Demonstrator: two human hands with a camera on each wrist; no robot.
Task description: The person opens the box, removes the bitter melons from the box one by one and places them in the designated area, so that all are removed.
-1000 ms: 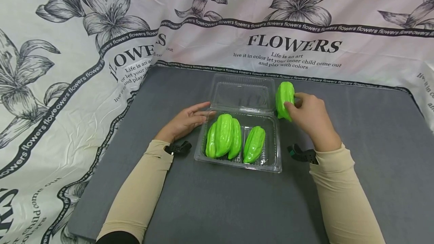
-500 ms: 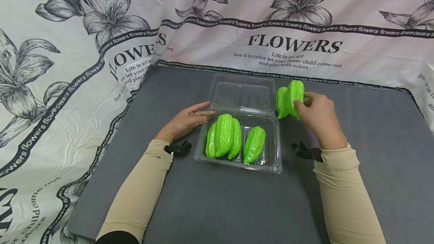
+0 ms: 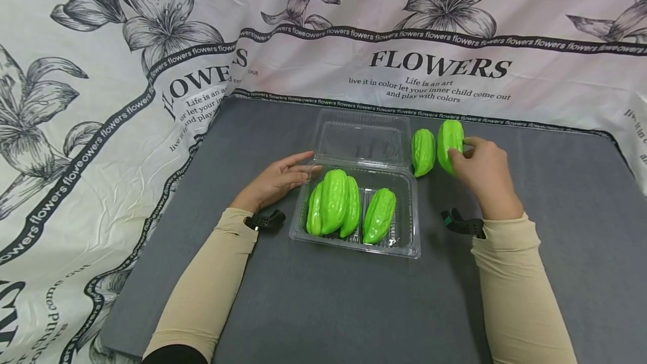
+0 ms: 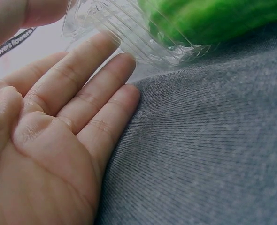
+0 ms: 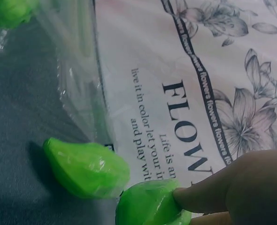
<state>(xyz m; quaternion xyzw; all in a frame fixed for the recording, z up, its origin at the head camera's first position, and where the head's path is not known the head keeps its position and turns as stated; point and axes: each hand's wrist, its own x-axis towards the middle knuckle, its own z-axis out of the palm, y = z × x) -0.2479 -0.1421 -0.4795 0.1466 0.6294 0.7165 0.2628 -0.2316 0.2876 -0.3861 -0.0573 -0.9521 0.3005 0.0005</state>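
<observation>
My right hand [image 3: 482, 172] pinches a bright green, ridged star fruit [image 3: 449, 146] between thumb and fingers, at the back right of the table. Just left of it a second star fruit [image 3: 423, 152] lies on the cloth, with a narrow gap between the two. A clear plastic clamshell box [image 3: 404, 247] stands in the middle, its lid [image 3: 363, 136] folded back. Three star fruits [image 3: 333, 201] are bunched in its left half, one overlapping the others, and a single star fruit [image 3: 379, 215] lies in the right half. With fingers extended, my left hand [image 3: 275, 183] rests at the box's left side near the hinge.
The table has a grey cloth [image 3: 323, 308]. Behind it and along its left side hangs a white sheet [image 3: 303, 66] printed with flowers and lettering, close behind the lid and the right-hand star fruits. Dark straps [image 3: 265, 221] circle both wrists.
My right hand has moved right with its star fruit, from in front of the other star fruit to beside it, uncovering that one. The left hand and the box stay put.
</observation>
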